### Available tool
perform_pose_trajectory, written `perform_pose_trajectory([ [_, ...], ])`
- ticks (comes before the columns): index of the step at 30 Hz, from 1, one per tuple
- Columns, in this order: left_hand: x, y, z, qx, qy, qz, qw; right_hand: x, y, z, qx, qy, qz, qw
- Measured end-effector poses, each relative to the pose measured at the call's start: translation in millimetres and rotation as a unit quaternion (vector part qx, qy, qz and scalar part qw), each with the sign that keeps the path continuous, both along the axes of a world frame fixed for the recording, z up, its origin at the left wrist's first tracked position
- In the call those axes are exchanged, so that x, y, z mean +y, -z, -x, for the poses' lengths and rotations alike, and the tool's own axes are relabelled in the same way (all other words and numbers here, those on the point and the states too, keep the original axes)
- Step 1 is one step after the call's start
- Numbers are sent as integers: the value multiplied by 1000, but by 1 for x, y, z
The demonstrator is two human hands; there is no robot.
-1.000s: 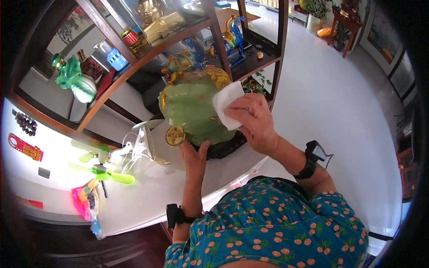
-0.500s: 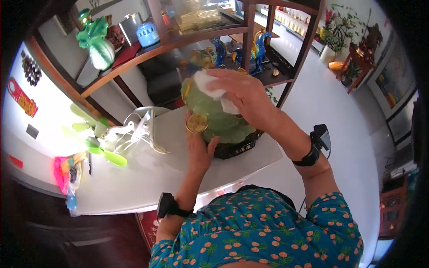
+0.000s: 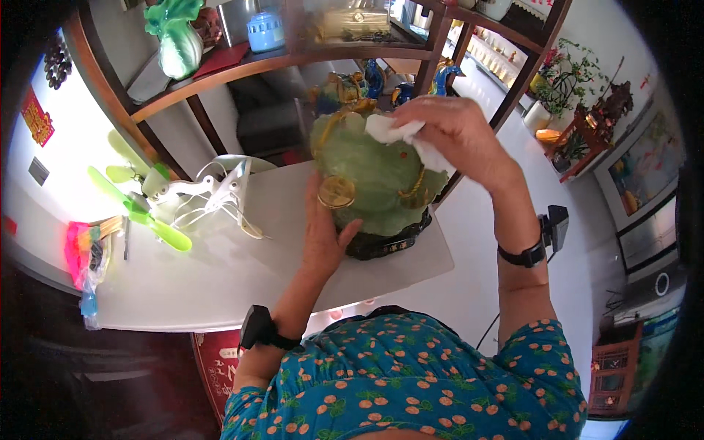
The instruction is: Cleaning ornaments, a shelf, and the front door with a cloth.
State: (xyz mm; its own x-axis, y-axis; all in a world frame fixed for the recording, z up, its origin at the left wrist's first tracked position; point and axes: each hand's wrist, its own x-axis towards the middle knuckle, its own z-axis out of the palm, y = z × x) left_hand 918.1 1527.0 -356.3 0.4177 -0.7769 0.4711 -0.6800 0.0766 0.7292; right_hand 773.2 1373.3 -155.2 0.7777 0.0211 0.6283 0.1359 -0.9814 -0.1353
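Note:
A pale green carved ornament (image 3: pixel 367 165), with gold-coloured details and a round gold coin (image 3: pixel 336 192) on its front, stands on a dark base (image 3: pixel 390 240) on the white table. My left hand (image 3: pixel 323 238) rests against its near left side, below and beside the coin. The fingers there are stretched upward and the thumb is spread apart. In my right hand (image 3: pixel 460 136) is a bunched white cloth (image 3: pixel 392 130), pinched between the fingers at the ornament's upper right. Part of the cloth hangs below the palm. Whether it presses on the surface I cannot tell.
Left on the white table (image 3: pixel 220 286) are a green-bladed fan (image 3: pixel 147 213) and a white device with cables (image 3: pixel 224 194). Behind rises a wooden display shelf (image 3: pixel 242 82) bearing a cabbage ornament (image 3: pixel 177 44), a blue jar (image 3: pixel 265 32) and blue figurines. Potted plants (image 3: pixel 568 84) stand far right.
My right hand has moved rightward with the cloth, uncovering more of the ornament's front. My left hand stays at the ornament's left side. The whole view has shifted slightly.

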Motion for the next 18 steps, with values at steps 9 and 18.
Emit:
perform_pose_trajectory([
  [9,3,7,-10,141,62,132,979,-39,0,-33,90,36,-50,994],
  [18,3,59,-30,107,-82,-24,991,-103,9,-34,136,136,-53,980],
])
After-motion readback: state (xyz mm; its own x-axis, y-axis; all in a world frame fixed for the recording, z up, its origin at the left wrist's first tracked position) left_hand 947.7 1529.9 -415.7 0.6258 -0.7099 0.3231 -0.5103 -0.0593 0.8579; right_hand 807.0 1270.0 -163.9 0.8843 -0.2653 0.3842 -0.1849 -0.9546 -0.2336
